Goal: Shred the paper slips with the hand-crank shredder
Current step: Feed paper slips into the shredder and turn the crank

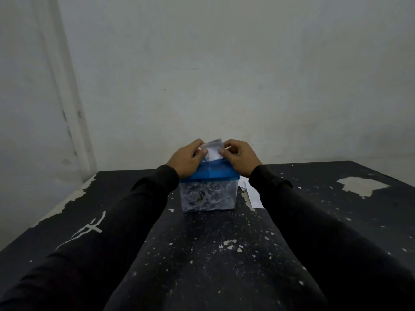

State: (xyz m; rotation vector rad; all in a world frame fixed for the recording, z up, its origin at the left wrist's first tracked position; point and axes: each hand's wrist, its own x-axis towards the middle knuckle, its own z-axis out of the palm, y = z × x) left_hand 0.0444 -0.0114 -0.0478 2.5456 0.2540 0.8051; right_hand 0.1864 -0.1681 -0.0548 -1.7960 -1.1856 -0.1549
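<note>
The shredder (208, 191) stands mid-table: a clear bin packed with white shreds under a blue top (213, 171). A white paper slip (213, 151) stands upright over the blue top, its lower edge down at the top's far side. My left hand (186, 159) pinches the slip's left edge between thumb and fingers. My right hand (240, 157) pinches its right edge. Both wrists rest at the blue top's sides. The crank is hidden.
The black table (202, 254) has chipped paint and white flecks. More white paper slips (251, 195) lie flat just right of the shredder, partly under my right sleeve. A pale wall stands close behind the table's far edge.
</note>
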